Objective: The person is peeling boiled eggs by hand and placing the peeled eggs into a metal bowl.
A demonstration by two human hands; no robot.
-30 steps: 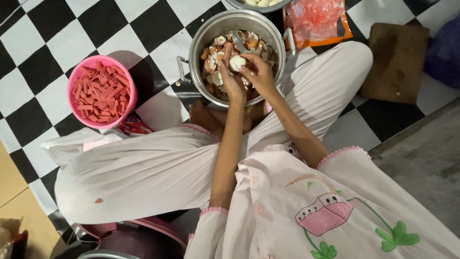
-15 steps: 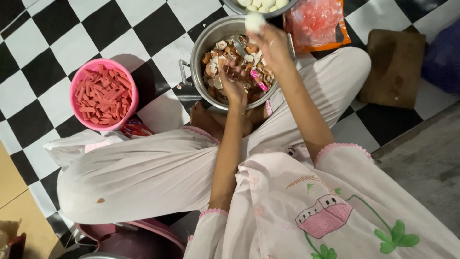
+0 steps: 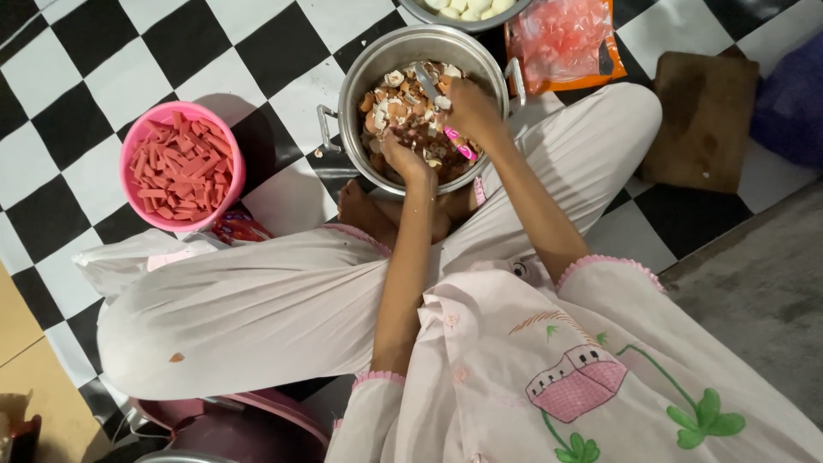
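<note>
A metal pot [image 3: 350, 81] full of broken eggshells stands on the checkered floor in front of my crossed legs. My right hand [image 3: 470, 111] is over the shells, closed around a pink-handled knife [image 3: 460, 147] whose blade points toward the far side of the pot. My left hand [image 3: 405, 161] reaches into the near side of the pot, its fingertips down among the shells; whether it grips anything is hidden. A metal bowl of peeled white eggs [image 3: 467, 7] sits just beyond the pot at the top edge.
A pink bowl [image 3: 130, 163] of sliced red sausage pieces stands to the left. An orange plastic bag [image 3: 561, 39] and a brown wooden board [image 3: 703, 116] lie to the right. A white bag [image 3: 129, 261] is by my left knee, a dark maroon pot [image 3: 231, 424] near my hip.
My right hand carried a peeled white egg from the pot up to the bowl at the top, then came back over the shells without it. My left hand stayed in the pot.
</note>
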